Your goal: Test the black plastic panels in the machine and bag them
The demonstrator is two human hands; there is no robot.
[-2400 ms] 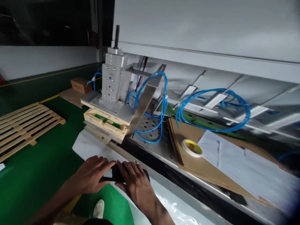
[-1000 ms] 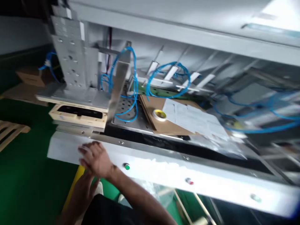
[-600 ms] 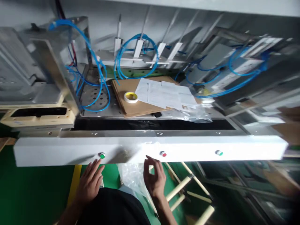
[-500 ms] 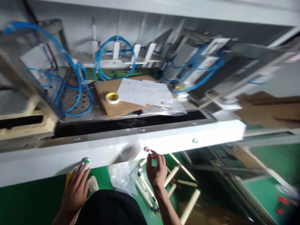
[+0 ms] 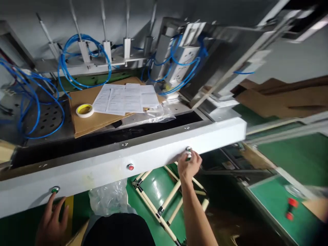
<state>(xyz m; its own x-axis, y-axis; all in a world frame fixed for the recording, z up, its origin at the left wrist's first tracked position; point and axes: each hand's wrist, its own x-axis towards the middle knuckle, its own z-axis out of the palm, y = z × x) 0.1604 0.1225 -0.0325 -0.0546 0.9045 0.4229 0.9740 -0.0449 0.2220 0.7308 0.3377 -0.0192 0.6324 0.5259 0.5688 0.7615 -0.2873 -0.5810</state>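
A long white front panel (image 5: 159, 153) of the machine carries three buttons. My left hand (image 5: 52, 223) reaches up with its fingers apart, a fingertip at the green button on the left (image 5: 55, 189). My right hand (image 5: 189, 165) is stretched out to the green button on the right (image 5: 189, 149), its fingers pressed together around it. A red button (image 5: 131, 167) sits between them, untouched. Neither hand holds anything loose.
On the machine bed lie a brown cardboard sheet (image 5: 84, 119), a roll of yellow tape (image 5: 84, 110), printed papers (image 5: 125, 99) and clear plastic film. Blue air hoses (image 5: 77, 58) loop behind. Below are a tube frame (image 5: 164, 201), a plastic bag (image 5: 110, 198) and green floor.
The view has swung right, away from the press fixture where both hands held a dark part. My left hand went to the left green button; my right hand passed the red button to the right green one.
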